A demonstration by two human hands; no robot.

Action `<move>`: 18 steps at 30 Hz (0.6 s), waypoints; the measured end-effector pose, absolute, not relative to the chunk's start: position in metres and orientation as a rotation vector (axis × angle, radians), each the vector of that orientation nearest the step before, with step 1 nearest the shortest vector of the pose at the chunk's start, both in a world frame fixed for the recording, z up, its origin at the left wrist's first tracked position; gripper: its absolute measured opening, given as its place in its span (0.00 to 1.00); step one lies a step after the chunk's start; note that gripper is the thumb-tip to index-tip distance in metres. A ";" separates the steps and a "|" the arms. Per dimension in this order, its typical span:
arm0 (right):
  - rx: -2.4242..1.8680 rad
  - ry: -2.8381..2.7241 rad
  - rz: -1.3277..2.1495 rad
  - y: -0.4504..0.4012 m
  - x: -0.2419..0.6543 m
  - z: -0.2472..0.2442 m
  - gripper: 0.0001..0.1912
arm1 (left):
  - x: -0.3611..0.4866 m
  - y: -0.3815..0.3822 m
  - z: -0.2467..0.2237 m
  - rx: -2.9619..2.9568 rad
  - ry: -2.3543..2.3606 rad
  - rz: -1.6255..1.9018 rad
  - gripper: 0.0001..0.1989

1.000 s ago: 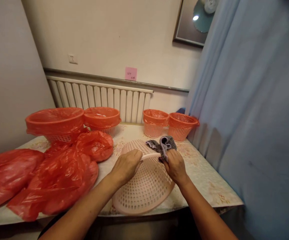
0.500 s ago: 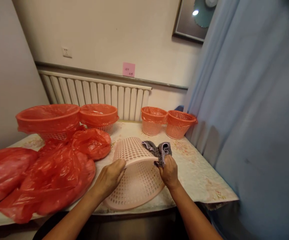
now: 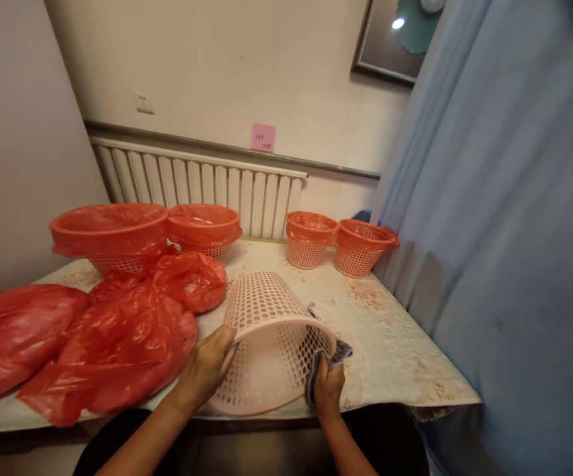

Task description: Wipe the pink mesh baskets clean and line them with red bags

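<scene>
A pale pink perforated plastic basket [image 3: 259,301] lies on its side on the table, its mouth facing me. My left hand [image 3: 209,363] is closed on the left part of its rim. In my right hand [image 3: 330,387] is a dark grey cloth [image 3: 342,354] with a purple edge, wrapped over the rim's right side. Part of the cloth sits inside the mouth. The right fingertips are partly hidden by the cloth.
Red plastic bags [image 3: 127,344] fill the table's left side. Behind stand several baskets lined with red bags, among them a wide one [image 3: 110,231] and a small one [image 3: 310,238]. A blue curtain [image 3: 489,231] hangs at the right; a radiator [image 3: 207,175] lines the wall.
My right hand and the cloth have slid down along the rim, from its top right to its lower right side. My left hand keeps its grip on the rim. The view has shifted slightly.
</scene>
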State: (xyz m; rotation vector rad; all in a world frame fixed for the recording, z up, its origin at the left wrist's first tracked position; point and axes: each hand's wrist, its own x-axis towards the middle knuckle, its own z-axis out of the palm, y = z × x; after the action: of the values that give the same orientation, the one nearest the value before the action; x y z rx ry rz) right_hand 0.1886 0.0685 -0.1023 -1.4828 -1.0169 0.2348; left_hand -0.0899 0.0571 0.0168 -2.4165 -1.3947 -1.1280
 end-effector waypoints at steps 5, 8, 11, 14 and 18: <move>-1.377 -1.345 -0.103 0.080 0.206 -0.044 0.18 | -0.102 0.052 -0.011 -2.242 -1.619 -1.296 0.06; -1.265 -1.642 -0.426 0.088 0.215 0.008 0.10 | -0.095 0.050 -0.017 -2.129 -1.702 -1.296 0.07; -1.217 -1.911 -0.640 0.090 0.213 0.052 0.08 | -0.080 0.050 -0.008 -2.121 -1.660 -1.276 0.06; -1.141 -2.079 -0.736 0.090 0.204 0.074 0.08 | -0.068 0.052 0.005 -2.154 -1.554 -1.269 0.06; -1.123 -2.091 -0.743 0.088 0.199 0.075 0.08 | -0.067 0.056 0.009 -2.194 -1.524 -1.249 0.07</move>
State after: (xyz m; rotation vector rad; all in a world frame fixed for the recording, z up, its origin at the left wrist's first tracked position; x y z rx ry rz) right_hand 0.1988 0.0880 0.0752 -1.1231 -2.0915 -0.7428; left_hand -0.0668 0.0560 0.0089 -2.1940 -1.5244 -1.2488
